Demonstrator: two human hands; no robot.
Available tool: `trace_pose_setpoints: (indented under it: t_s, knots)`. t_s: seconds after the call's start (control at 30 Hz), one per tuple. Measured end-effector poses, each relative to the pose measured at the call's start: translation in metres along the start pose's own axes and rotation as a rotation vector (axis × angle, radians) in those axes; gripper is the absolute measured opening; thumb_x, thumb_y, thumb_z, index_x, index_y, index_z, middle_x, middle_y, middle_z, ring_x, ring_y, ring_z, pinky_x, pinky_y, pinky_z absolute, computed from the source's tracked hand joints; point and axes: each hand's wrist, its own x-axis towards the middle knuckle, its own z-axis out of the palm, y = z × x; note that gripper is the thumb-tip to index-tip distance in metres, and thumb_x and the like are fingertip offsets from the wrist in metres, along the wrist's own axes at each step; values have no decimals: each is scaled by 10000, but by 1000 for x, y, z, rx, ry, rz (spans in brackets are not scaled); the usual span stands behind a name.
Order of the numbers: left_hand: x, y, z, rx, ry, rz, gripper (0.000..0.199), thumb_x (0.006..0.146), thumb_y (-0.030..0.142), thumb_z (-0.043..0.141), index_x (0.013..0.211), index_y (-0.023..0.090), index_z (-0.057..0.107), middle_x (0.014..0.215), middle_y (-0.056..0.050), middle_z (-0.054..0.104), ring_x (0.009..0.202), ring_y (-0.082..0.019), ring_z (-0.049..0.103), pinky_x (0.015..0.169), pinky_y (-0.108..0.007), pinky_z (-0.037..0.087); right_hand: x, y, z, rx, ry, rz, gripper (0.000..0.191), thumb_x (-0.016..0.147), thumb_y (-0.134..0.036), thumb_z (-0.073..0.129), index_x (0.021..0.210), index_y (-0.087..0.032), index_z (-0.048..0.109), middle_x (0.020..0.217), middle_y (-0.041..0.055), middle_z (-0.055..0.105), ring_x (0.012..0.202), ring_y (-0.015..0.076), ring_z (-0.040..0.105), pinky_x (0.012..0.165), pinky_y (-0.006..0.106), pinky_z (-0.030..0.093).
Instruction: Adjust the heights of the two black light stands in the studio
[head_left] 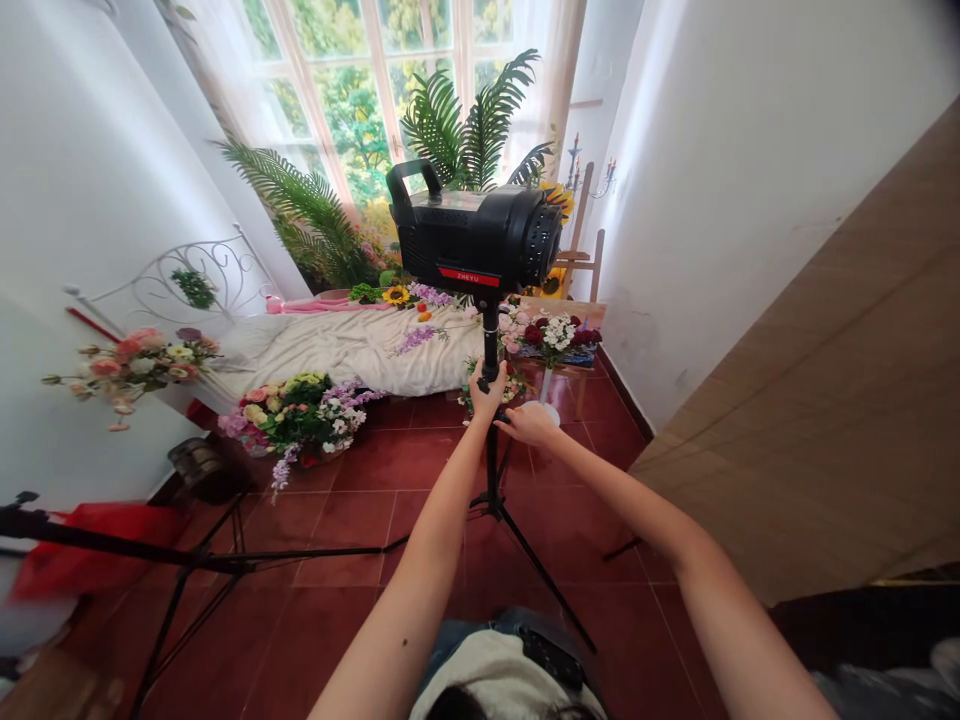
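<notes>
A black studio light (469,235) with a top handle and a red label sits on top of a black light stand (492,470). Just below the light, my left hand (487,392) is wrapped round the stand's pole. Slightly lower and to the right, my right hand (531,424) pinches a small black knob (502,415) on the side of the pole. Both arms reach forward from the bottom of the view. The stand's legs spread on the red tiled floor (420,460).
Behind the stand is a bed (352,345) with a white cover and flowers. Flower bunches (296,415) lie in front of it. Another tripod (217,562) stretches across the left floor. A brown panel (810,400) leans at right; a wooden easel (581,250) stands behind.
</notes>
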Motion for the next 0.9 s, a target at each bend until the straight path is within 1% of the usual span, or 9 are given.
trace_pose_setpoints:
  t_s: [0.1,0.23,0.47,0.57,0.7,0.77,0.8,0.87,0.9]
  knots:
    - [0,1,0,4,9,6,304,730,500,633,710,206,557,678,-22,625,672,-154,584,688,-270,467,3,3,-1,-29,-21,-53,645,947,-571,213,954,-113,667,887,199,709,834,256,676,708,295,426]
    - [0,1,-1,3,19,46,288,745,479,631,719,204,548,674,-13,618,659,-146,574,675,-260,457,5,1,3,-30,-18,-57,620,963,-516,205,916,-109,671,859,188,713,789,246,680,672,282,430]
    - [0,-3,-2,7,13,75,292,773,471,613,699,201,530,642,-4,595,611,-134,557,631,-254,445,15,5,26,-5,21,-36,617,968,-477,208,865,-98,685,810,174,715,732,219,670,609,247,372]
    - [2,-7,0,-25,-18,57,296,773,470,615,705,196,529,612,2,580,579,-131,560,610,-255,449,15,7,36,35,73,-4,617,977,-451,189,841,-120,691,783,142,717,700,191,659,580,233,323]
    - [1,-10,-3,-83,-100,-22,288,776,467,614,768,184,562,627,-6,604,587,-135,588,602,-250,471,12,5,42,88,131,7,609,977,-465,197,850,-132,691,761,121,714,667,167,639,552,234,257]
    - [-6,-14,-12,-86,-135,-47,281,763,445,635,840,179,587,730,-31,655,682,-148,629,664,-262,500,11,1,43,115,157,26,599,976,-464,206,837,-137,689,745,114,709,646,161,626,544,242,231]
    - [-14,-19,-20,-82,-146,-50,283,761,428,642,888,180,596,812,-48,677,757,-157,646,718,-276,511,10,-1,44,131,178,45,595,977,-459,209,823,-139,686,736,110,705,638,158,620,542,246,223]
    - [-40,-36,-46,-55,-139,-61,274,778,394,621,965,194,610,973,-75,686,912,-172,649,837,-311,509,9,-9,47,163,232,98,591,977,-452,212,786,-146,680,717,103,695,625,152,606,541,251,213]
    - [-58,-50,-63,-32,-119,-87,251,797,380,590,974,205,620,1014,-80,682,960,-176,643,879,-326,501,8,-13,50,178,262,133,591,977,-453,213,770,-150,677,708,99,691,620,150,599,540,251,210]
